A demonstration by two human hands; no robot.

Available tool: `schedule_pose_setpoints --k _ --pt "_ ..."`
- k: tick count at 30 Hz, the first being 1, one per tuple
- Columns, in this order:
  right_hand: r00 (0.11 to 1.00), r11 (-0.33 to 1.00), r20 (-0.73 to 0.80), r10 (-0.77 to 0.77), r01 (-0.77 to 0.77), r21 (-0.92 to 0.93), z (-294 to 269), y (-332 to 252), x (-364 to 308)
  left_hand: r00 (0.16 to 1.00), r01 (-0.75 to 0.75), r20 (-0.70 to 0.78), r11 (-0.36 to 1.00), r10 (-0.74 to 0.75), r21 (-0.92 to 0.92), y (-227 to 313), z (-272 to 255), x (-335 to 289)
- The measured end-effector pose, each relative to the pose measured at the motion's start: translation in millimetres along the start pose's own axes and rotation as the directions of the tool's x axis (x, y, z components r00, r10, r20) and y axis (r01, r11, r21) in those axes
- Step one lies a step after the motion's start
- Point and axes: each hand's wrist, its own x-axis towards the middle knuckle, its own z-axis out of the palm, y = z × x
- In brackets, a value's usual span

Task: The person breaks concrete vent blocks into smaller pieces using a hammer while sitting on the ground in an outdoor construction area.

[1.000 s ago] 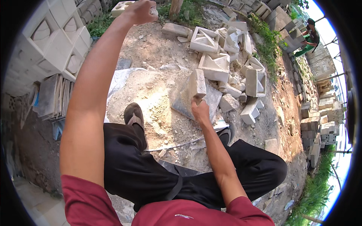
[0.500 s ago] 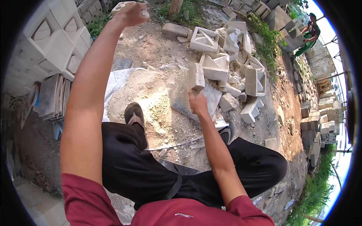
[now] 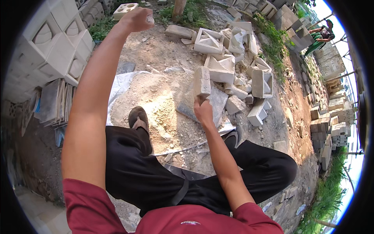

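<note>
My left hand (image 3: pixel 139 19) is raised at the upper left, closed in a fist. Something small and pale shows at its fingers, too unclear to name. In the middle, my right hand (image 3: pixel 203 112) is wrapped round the short handle of a mallet (image 3: pixel 202 82) with a thick, dust-covered block head. The mallet head appears over a flat grey slab (image 3: pixel 219 102), beside the broken blocks; I cannot tell whether it touches them. Right behind it lies a pale hollow block (image 3: pixel 220 69) with a slanted inner web.
Broken pale blocks (image 3: pixel 235 105) and rubble heap up at the right. A white sheet (image 3: pixel 121 86) under crumbled debris (image 3: pixel 163 121) lies between my feet. Stacked blocks (image 3: pixel 52 37) and thin boards (image 3: pixel 56 102) stand left. A person (image 3: pixel 321 36) is at the far upper right.
The view has shifted slightly. My left fist appears a little lower, and my right hand keeps its grip on the mallet with little movement. The distant person's pose has changed.
</note>
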Motion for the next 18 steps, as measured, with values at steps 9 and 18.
schedule_pose_setpoints --k 9,18 --pt "0.950 0.981 0.251 0.184 -0.195 0.018 -43.4 0.2 16.5 0.858 -0.368 0.328 0.918 0.396 -0.147 125.4 13.2 7.4" --pt "0.993 0.980 0.039 0.111 -0.103 -0.172 -4.1 45.0 -35.6 0.473 -0.596 0.641 0.756 0.604 -0.272 185.8 108.5 -86.8"
